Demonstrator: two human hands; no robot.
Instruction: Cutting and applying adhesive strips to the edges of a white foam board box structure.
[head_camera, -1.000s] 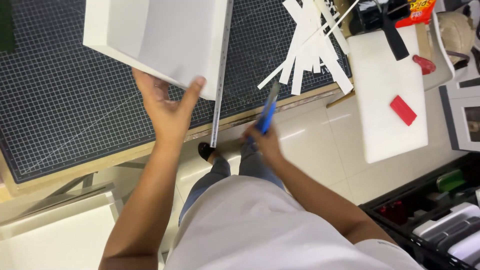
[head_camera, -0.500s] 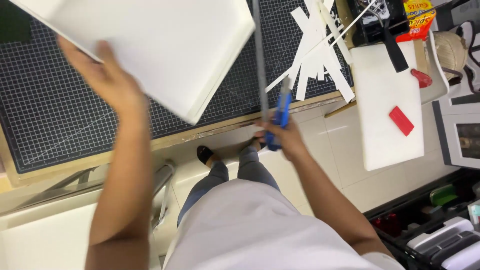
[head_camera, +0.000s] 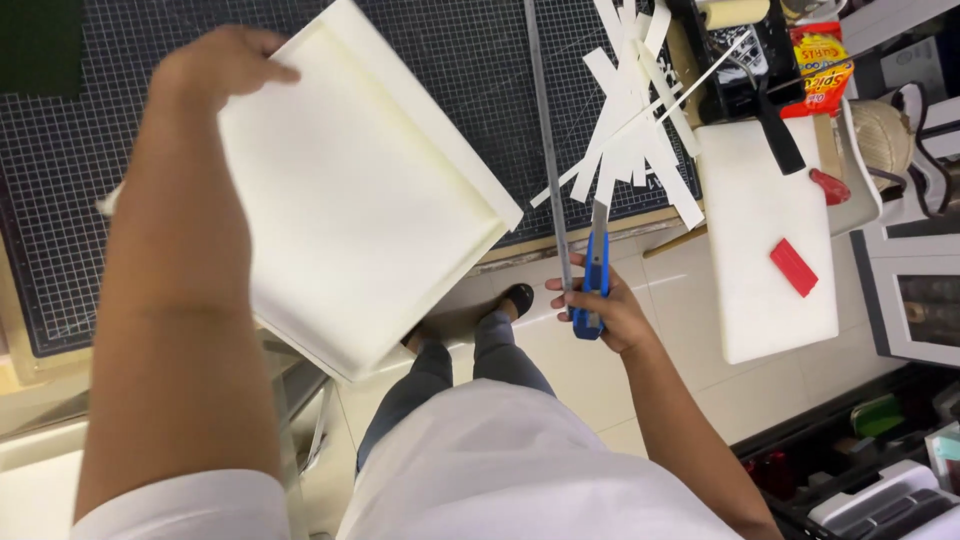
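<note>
Over the front edge of the cutting mat (head_camera: 60, 170), left hand (head_camera: 215, 65) gripping a white foam board (head_camera: 350, 200) by its far corner, right hand (head_camera: 600, 310) closed around a blue utility knife (head_camera: 596, 275) and metal ruler (head_camera: 545, 140), paper strips (head_camera: 630, 110) near the mat's right edge.

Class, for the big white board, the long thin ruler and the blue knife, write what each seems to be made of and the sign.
White board: probably foam board, matte, thick pale edge.
Ruler: looks like metal, grey, thin, straight.
Blue knife in the right hand: likely a plastic body with a grey metal blade.
</note>
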